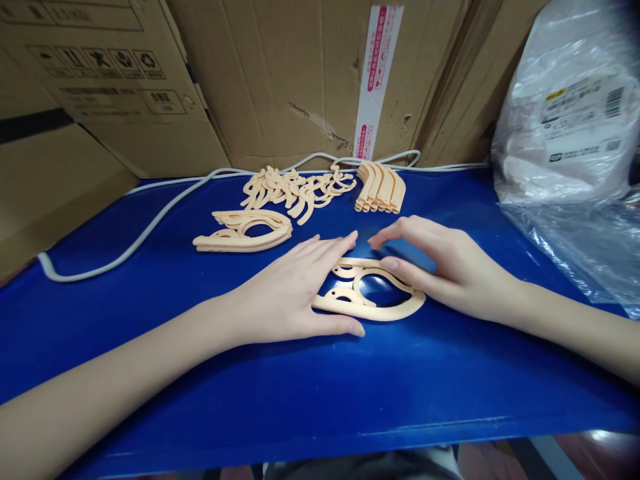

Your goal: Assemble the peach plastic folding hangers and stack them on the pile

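A beige plastic folding hanger (390,313), folded into a loop, lies flat on the blue table under my hands. My left hand (293,290) rests palm down over the hanger's left end, thumb in front and fingers stretched out behind; that end is hidden. My right hand (450,267) hovers at the right end, its fingers curved and apart, the thumb close to or touching the hanger's upper edge. To the left, beyond my left hand, sits a small stack of folded hangers (243,245).
At the back lies a heap of loose curved hanger parts (280,187) beside a neat stack of curved arms (380,190). A white cable (165,213) runs behind them. Cardboard boxes (280,80) wall off the rear, and clear plastic bags (565,133) stand at right.
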`<move>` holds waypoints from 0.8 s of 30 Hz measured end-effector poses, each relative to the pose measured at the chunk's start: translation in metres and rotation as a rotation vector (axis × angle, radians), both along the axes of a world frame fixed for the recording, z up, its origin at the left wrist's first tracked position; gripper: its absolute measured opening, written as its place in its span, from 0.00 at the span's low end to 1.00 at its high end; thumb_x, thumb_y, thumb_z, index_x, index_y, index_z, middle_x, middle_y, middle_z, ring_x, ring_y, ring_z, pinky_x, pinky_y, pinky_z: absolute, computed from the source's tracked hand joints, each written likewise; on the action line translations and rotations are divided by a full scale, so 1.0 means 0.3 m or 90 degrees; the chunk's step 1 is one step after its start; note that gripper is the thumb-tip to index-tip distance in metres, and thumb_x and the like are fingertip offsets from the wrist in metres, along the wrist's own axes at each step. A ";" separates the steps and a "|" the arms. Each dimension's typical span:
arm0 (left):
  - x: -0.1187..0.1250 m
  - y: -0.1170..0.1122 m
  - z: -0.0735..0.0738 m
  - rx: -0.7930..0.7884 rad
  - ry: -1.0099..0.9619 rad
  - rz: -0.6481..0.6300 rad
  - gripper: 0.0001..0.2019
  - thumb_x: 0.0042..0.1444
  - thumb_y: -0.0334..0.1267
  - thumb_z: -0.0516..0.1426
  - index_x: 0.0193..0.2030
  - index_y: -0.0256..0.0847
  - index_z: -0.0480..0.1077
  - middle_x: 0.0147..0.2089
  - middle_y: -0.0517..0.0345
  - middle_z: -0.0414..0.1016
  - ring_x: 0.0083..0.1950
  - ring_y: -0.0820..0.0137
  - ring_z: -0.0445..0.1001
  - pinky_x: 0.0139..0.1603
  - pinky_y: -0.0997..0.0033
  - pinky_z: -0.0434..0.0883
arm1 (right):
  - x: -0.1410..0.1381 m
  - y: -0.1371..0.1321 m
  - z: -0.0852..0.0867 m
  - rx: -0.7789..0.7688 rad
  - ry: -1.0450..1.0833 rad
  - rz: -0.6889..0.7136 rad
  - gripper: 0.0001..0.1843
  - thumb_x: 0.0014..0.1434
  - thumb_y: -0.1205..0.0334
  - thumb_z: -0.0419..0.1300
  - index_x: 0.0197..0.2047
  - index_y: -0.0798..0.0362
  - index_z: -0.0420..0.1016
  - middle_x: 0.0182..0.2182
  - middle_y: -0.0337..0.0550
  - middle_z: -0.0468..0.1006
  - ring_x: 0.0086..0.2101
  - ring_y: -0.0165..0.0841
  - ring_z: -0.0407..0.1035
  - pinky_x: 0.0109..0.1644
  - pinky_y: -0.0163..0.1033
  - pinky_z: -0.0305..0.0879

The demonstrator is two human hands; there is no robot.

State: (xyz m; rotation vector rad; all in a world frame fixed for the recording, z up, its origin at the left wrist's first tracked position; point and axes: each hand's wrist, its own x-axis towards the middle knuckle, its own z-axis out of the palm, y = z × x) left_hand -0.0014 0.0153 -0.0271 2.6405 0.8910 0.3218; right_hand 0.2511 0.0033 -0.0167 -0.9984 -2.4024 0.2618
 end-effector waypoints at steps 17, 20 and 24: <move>-0.011 0.000 0.028 0.325 -0.117 0.021 0.33 0.59 0.45 0.61 0.67 0.34 0.56 0.65 0.42 0.66 0.66 0.58 0.66 0.66 0.57 0.67 | 0.005 0.003 0.033 -0.468 0.264 -0.100 0.21 0.60 0.41 0.62 0.32 0.53 0.74 0.23 0.37 0.66 0.24 0.28 0.56 0.24 0.36 0.48; -0.010 0.001 0.021 0.326 -0.088 0.012 0.37 0.59 0.47 0.61 0.68 0.28 0.55 0.66 0.38 0.65 0.67 0.57 0.64 0.68 0.57 0.64 | 0.005 0.004 0.025 -0.513 0.306 -0.085 0.20 0.59 0.43 0.63 0.31 0.53 0.71 0.23 0.36 0.62 0.24 0.27 0.52 0.25 0.36 0.46; -0.012 0.001 0.019 0.331 -0.071 0.007 0.40 0.59 0.50 0.61 0.69 0.25 0.55 0.65 0.37 0.66 0.65 0.56 0.66 0.67 0.58 0.65 | -0.002 0.003 0.021 -0.548 0.321 -0.063 0.20 0.60 0.46 0.64 0.29 0.53 0.68 0.22 0.33 0.57 0.23 0.25 0.47 0.25 0.35 0.42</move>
